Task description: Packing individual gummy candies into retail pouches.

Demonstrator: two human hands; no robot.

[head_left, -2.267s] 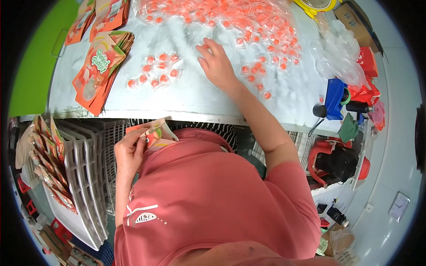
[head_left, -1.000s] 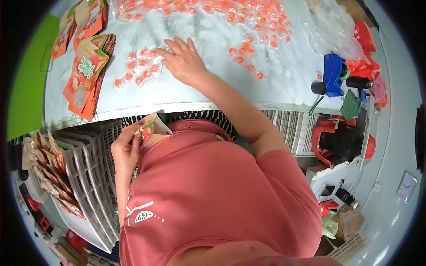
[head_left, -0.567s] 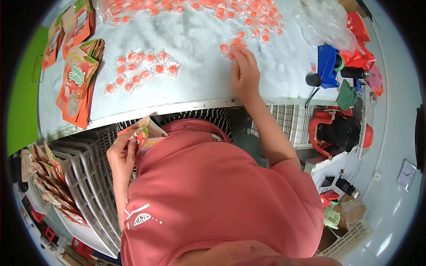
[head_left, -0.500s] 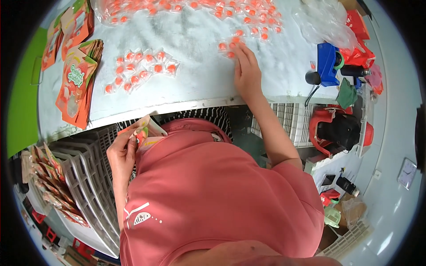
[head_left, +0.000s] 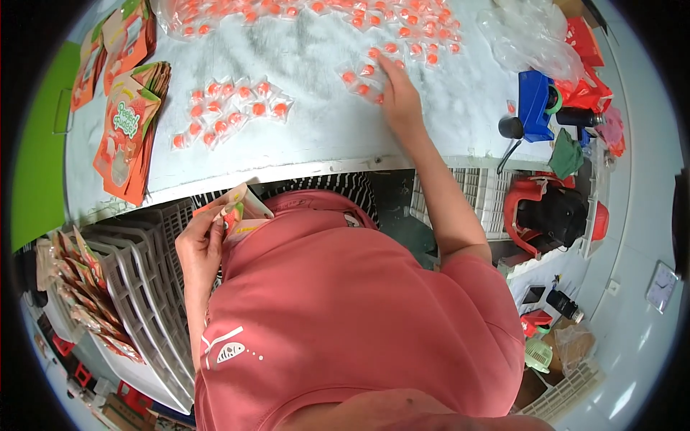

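Note:
My left hand (head_left: 201, 244) is closed on the edge of a printed candy pouch (head_left: 237, 210), held at my waist below the table edge; its mouth gapes a little. Over the table my right hand (head_left: 401, 104) reaches out, fingers extended and touching a small cluster of clear-wrapped orange-red candies (head_left: 368, 70). Its fingertips partly cover the candies there. Left of it lies a separate group of the same wrapped candies (head_left: 219, 126). A larger spread of them (head_left: 424, 29) covers the far side of the table.
Stacked printed pouches (head_left: 129, 129) lie at the table's left. A clear plastic bag (head_left: 528, 43) and a blue tape dispenser (head_left: 533, 108) are on the right. Grey plastic crates (head_left: 136, 273) stand below left, with more pouches (head_left: 90, 302) beside them. A white crate (head_left: 467, 201) sits under the table.
My right hand has shifted slightly, and the candies under its fingers have spread apart a little to the left. My left hand keeps hold of the pouch, which gapes slightly wider.

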